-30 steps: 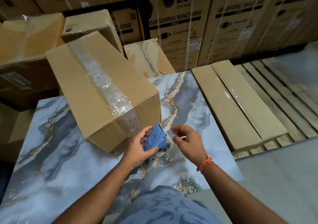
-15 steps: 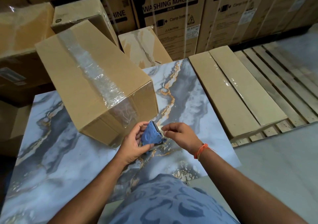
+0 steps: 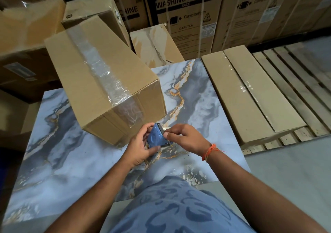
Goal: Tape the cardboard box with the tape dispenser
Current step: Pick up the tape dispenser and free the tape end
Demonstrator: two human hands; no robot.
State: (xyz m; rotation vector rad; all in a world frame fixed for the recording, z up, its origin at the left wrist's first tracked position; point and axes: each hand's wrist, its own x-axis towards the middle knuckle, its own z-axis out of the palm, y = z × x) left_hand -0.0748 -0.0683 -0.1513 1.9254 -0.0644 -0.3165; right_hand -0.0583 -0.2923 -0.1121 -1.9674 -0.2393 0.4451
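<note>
Across the top of the frame stand tall cartons (image 3: 188, 17) printed "WASHING MACHINE", "BACK", "Clamp bottom" and "CAUTION"; a second one at the upper right carries the same heading, partly cut off. Below them a marble-patterned slab (image 3: 62, 161), blue-grey with gold veins, fills the lower left and centre. On the right lie two long flat cartons (image 3: 250, 96) wrapped in clear film, resting on a wooden pallet (image 3: 295, 82).

The cardboard box (image 3: 100, 71) sits on the slab at centre left, running diagonally toward the upper left, with a wrinkled strip of clear tape (image 3: 100, 71) along its top seam and down over its near end. No print is readable on it.

Just in front of the box's near corner, at mid-frame, the left hand (image 3: 139, 148) is closed around the small blue tape dispenser (image 3: 156, 136), thumb below and fingers behind. The right hand (image 3: 186, 137) pinches at the dispenser's toothed edge with thumb and forefinger; what it holds there is too small to tell. An orange thread band (image 3: 208, 152) circles the right wrist.
</note>
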